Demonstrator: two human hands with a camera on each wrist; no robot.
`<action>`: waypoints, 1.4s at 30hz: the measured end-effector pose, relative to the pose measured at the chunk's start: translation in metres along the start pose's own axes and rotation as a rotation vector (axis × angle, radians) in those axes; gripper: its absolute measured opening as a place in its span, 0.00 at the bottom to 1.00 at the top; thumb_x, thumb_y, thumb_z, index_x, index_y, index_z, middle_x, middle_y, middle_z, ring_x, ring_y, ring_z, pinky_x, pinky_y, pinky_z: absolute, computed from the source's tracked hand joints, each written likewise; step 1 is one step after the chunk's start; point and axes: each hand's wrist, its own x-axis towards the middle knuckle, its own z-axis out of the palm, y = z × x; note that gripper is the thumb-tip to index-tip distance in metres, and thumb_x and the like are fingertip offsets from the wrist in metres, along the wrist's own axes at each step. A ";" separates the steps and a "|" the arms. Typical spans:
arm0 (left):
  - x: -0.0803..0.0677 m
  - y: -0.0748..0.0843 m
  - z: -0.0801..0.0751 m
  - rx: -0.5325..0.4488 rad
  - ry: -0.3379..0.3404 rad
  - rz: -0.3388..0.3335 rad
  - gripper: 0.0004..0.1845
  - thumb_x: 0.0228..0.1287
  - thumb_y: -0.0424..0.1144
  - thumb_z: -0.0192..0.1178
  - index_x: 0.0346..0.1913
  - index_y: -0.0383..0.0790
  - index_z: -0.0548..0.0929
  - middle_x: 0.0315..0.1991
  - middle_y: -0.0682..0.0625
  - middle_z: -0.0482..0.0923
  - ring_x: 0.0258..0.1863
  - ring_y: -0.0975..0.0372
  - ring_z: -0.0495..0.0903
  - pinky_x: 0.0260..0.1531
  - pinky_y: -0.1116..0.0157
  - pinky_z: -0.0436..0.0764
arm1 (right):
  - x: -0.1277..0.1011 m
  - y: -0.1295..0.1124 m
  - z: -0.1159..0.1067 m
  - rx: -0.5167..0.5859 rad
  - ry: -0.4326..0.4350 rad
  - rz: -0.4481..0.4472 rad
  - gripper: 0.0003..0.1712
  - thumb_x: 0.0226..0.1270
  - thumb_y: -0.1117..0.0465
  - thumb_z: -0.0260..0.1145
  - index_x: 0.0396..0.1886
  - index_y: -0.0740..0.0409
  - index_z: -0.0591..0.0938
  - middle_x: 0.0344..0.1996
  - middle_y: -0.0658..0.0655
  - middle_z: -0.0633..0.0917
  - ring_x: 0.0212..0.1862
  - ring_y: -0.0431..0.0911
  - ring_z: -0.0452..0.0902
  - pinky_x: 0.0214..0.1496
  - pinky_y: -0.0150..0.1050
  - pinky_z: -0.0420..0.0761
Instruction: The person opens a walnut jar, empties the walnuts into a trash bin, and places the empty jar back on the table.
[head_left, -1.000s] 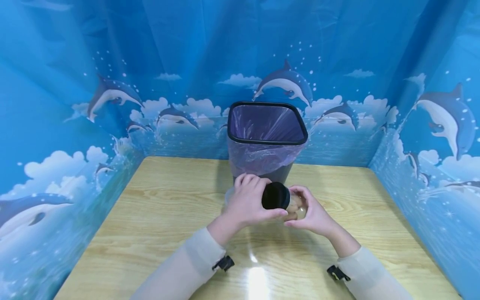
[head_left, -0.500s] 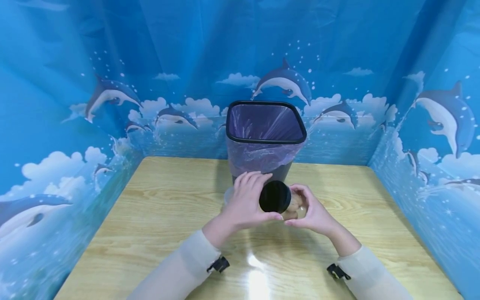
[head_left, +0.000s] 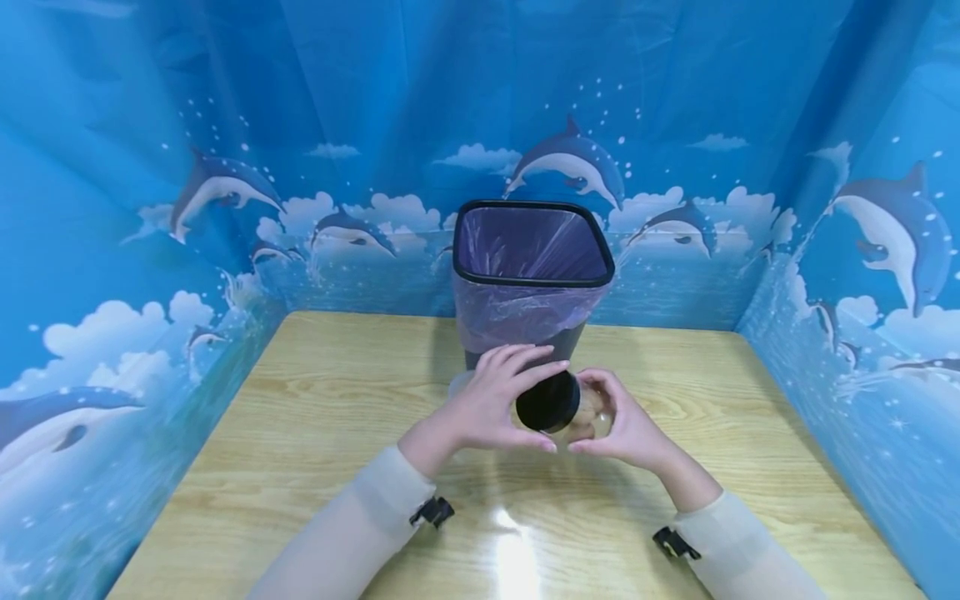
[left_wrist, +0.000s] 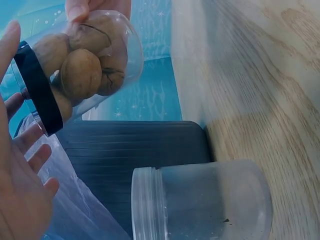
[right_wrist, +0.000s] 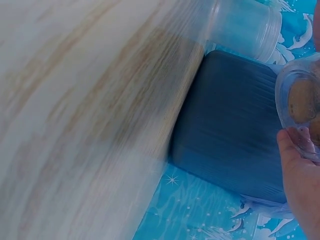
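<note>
Behind hands: lined bin, empty jar | right hand grips walnut jar | left hand fingers straight on lid

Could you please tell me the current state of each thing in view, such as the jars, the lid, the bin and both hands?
Walnut jar: tilted, off the table, lid on, walnuts inside.
Black lid: on the jar.
Right hand: holds the jar body.
Left hand: fingers straight, at the lid.
Empty jar: no lid, standing on the table beside the bin.
Bin: upright, open, lined with a purple bag.
</note>
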 end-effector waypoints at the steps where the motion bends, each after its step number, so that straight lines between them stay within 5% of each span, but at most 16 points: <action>1: 0.000 -0.001 0.000 -0.006 -0.004 -0.001 0.55 0.46 0.68 0.73 0.78 0.57 0.61 0.76 0.50 0.59 0.74 0.53 0.56 0.70 0.43 0.54 | 0.000 -0.001 0.000 0.001 -0.004 0.001 0.53 0.43 0.68 0.84 0.68 0.60 0.65 0.60 0.60 0.73 0.57 0.40 0.74 0.60 0.27 0.70; 12: -0.001 -0.001 0.001 -0.007 0.044 -0.003 0.54 0.45 0.68 0.73 0.76 0.55 0.65 0.62 0.50 0.70 0.64 0.56 0.65 0.67 0.47 0.60 | 0.000 -0.003 0.001 0.022 -0.019 0.017 0.53 0.43 0.68 0.84 0.69 0.58 0.65 0.61 0.57 0.72 0.58 0.41 0.73 0.61 0.27 0.70; 24: -0.004 0.008 0.006 0.099 0.043 -0.171 0.53 0.45 0.77 0.66 0.73 0.54 0.67 0.56 0.52 0.74 0.59 0.57 0.69 0.68 0.47 0.60 | 0.001 0.003 0.004 0.040 -0.018 0.004 0.52 0.42 0.69 0.84 0.68 0.57 0.66 0.60 0.58 0.73 0.57 0.41 0.75 0.61 0.27 0.71; 34: -0.003 0.016 0.006 0.173 0.075 -0.255 0.52 0.42 0.82 0.61 0.64 0.48 0.73 0.53 0.53 0.77 0.55 0.56 0.71 0.68 0.43 0.58 | 0.003 0.000 0.006 0.019 -0.030 0.019 0.52 0.43 0.67 0.84 0.68 0.56 0.67 0.60 0.56 0.73 0.56 0.41 0.74 0.59 0.28 0.73; 42: -0.004 0.017 0.005 0.189 0.052 -0.285 0.55 0.42 0.83 0.58 0.68 0.49 0.71 0.55 0.52 0.76 0.59 0.55 0.69 0.69 0.41 0.55 | 0.003 0.001 0.007 0.017 -0.024 0.019 0.52 0.42 0.68 0.85 0.68 0.56 0.67 0.60 0.56 0.73 0.57 0.41 0.74 0.59 0.28 0.72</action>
